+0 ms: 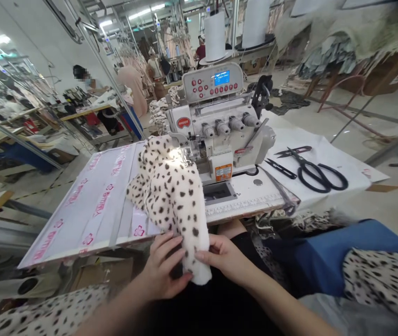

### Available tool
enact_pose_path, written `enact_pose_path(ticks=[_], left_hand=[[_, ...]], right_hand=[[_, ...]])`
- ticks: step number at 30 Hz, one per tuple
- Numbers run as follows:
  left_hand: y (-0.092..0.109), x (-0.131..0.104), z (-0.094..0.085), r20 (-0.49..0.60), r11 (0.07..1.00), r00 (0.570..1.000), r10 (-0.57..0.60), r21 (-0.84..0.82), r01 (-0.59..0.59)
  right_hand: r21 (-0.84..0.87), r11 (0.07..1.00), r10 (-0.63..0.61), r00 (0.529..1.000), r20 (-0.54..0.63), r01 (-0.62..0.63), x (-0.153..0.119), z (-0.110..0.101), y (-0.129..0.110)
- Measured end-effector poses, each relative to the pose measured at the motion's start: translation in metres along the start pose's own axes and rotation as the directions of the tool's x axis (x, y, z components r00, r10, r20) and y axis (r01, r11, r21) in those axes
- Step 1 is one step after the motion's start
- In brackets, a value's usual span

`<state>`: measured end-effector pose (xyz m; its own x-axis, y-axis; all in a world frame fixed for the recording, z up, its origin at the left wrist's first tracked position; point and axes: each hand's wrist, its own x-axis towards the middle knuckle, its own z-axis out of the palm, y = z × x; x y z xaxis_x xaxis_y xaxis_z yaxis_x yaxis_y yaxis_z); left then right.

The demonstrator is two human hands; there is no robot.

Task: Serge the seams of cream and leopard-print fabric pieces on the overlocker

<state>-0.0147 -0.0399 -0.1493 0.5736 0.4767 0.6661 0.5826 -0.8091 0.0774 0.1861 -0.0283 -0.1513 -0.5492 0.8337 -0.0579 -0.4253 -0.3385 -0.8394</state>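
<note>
Closest in, both hands grip the near end of a spotted fleece piece [171, 196] — cream with dark dots — just below the front edge of the counter [90, 205]. The left hand [164, 273] wraps its fingers around the left side of the fleece's lower end, thumb underneath; the right hand [222, 256] pinches the right edge of the same end, fingers curled onto the cloth. From there the fleece runs up over the counter's edge and lies bunched on the white surface, its far end reaching the needle area of the sewing machine [220, 135], where a small lamp lights it. More spotted fabric [381, 275] lies in a heap to the right, over a blue cloth [325, 252], and another piece shows at lower left. On the counter to the right of the machine rest large black scissors [320, 175], with small thread snips [281, 168] just beside them. The machine's control panel [215, 83] carries red buttons and a blue screen. Beyond it — other work stations, hanging garments and several people at work.
</note>
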Motion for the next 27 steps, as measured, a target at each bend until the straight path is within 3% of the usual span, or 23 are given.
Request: enact_pose_path(ticks=[5, 9, 12, 16, 21, 27], left_hand=[[0.01, 0.01, 0.001, -0.044, 1.0, 0.999, -0.003, 0.015, 0.004], [0.013, 0.021, -0.007, -0.016, 1.0, 0.999, -0.028, -0.013, 0.027], [0.019, 0.035, -0.018, 0.012, 0.994, 0.999, -0.041, -0.098, 0.042], [0.033, 0.055, -0.036, 0.0, 0.979, 0.999, -0.034, -0.199, 0.033], [0.042, 0.069, -0.049, 0.009, 0.976, 1.0, -0.018, -0.217, 0.02], [0.047, 0.078, -0.056, 0.038, 0.98, 0.999, -0.008, -0.2, 0.016]], right_hand=[[-0.104, 0.992, -0.064, 0.998, 0.016, 0.065, -0.02, 0.009, -0.004], [-0.241, 0.959, -0.166, 0.984, -0.061, 0.146, -0.027, 0.017, -0.008], [-0.291, 0.954, -0.11, 0.985, -0.132, 0.067, -0.034, 0.023, -0.007], [-0.316, 0.948, -0.001, 0.993, -0.12, -0.037, -0.046, 0.037, -0.011], [-0.322, 0.946, -0.081, 0.99, -0.115, 0.04, -0.05, 0.051, -0.028], [-0.286, 0.952, -0.151, 0.98, -0.13, 0.109, -0.04, 0.049, -0.04]])
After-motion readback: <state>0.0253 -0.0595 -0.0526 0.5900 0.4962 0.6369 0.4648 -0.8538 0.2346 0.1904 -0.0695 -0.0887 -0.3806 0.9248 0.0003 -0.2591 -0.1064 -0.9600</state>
